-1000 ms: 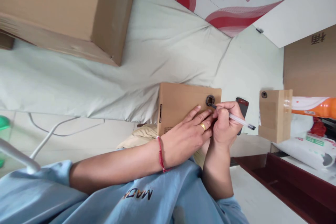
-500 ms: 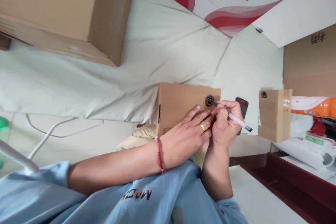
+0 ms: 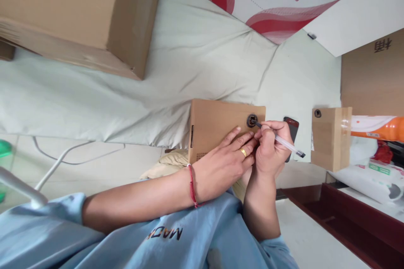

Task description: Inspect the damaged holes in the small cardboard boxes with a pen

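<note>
A brown cardboard box (image 3: 214,122) lies at the edge of the pale cloth. My left hand (image 3: 225,164), with a gold ring and a red string bracelet, rests flat on it with the fingers stretched out. In my right hand (image 3: 269,147) is a pen (image 3: 285,143) with a clear barrel, pinched between thumb and fingers. Its dark tip touches a round black mark (image 3: 251,120) near the box's far right corner. The fingertips of both hands meet beside the mark. A dark phone (image 3: 291,128) lies just beyond my right hand.
To the right stands a smaller taped carton (image 3: 326,143) with a similar black mark, beside an orange-and-white bottle (image 3: 375,127). A large carton (image 3: 63,8) is at the upper left. A red-and-white water box (image 3: 252,4) sits at the back. A dark red tray (image 3: 356,227) is lower right.
The view has shifted very slightly. The pen's rear end has moved a touch to the right, while its tip stays at the black mark. My left hand keeps its place.
</note>
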Available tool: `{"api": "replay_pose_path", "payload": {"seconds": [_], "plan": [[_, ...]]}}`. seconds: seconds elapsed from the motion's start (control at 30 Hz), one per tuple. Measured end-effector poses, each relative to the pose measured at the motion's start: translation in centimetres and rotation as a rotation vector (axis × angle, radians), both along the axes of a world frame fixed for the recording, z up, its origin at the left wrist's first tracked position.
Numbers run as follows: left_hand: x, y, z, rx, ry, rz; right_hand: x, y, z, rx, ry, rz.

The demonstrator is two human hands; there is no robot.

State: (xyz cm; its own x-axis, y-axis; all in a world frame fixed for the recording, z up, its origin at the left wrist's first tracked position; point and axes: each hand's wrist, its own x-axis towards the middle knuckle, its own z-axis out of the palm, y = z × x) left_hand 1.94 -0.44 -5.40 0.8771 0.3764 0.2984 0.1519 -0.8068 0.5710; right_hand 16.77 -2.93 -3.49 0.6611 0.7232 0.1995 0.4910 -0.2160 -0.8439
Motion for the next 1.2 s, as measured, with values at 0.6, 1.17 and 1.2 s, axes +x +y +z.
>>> {"api": "replay_pose_path", "payload": {"seconds": [0.6,1.17,1.2], "plan": [[0.04,0.17,0.18,0.015,0.022,-0.001,-0.09,0.32,-0.14,0.007,-0.014,-0.023],[0.05,0.12,0.2,0.03,0.018,0.01,-0.19,0.56,-0.23,0.043,-0.046,-0.137],[0.06,0.12,0.19,0.032,0.017,0.012,-0.16,0.53,-0.27,0.045,-0.044,-0.147]]}}
